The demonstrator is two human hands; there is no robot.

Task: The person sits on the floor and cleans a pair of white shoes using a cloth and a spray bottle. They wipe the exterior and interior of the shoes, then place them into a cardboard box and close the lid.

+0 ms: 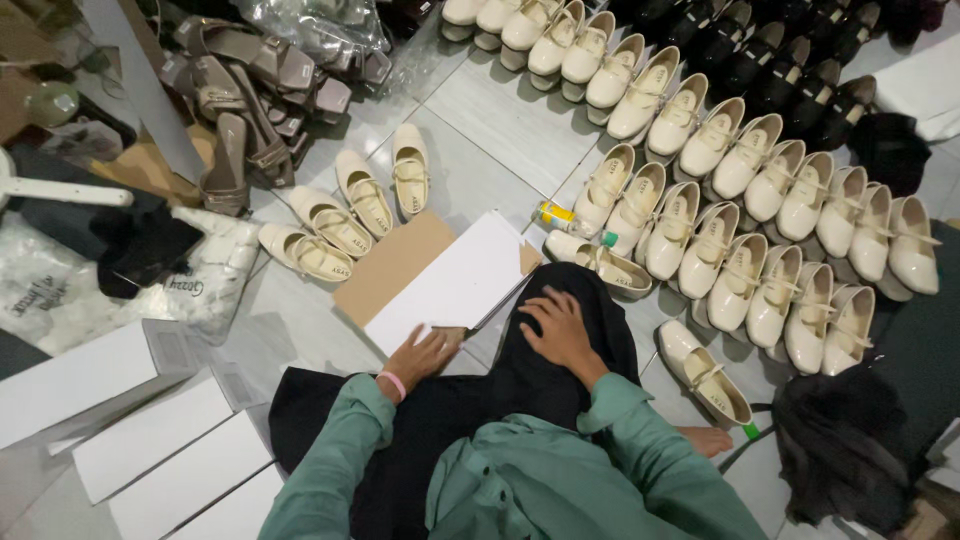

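One view only, from the head camera, looking down over green sleeves and a black-draped lap onto a grey tiled floor [500, 130].

The left hand [420, 355], with a pink band at its wrist, lies flat and open, fingers spread, on the near corner of a white flat-folded shoebox [455, 285]. It presses on the card rather than pinching it; nothing is closed in the palm. The box's long axis runs diagonally, from that near corner up and away to the right, so most of it lies ahead of the left hand. A brown cardboard sheet [385, 265] lies partly under it on the left side.

The right hand [558, 330] rests open on the black cloth [590, 300] over the knee, holding nothing, just beside the box's right edge but not touching it. The left hand is the nearer one.

A single cream strap shoe [705, 372] lies right of the knee; rows of cream shoes [760, 210] stand beyond, and white boxes [160, 440] are stacked at the left.
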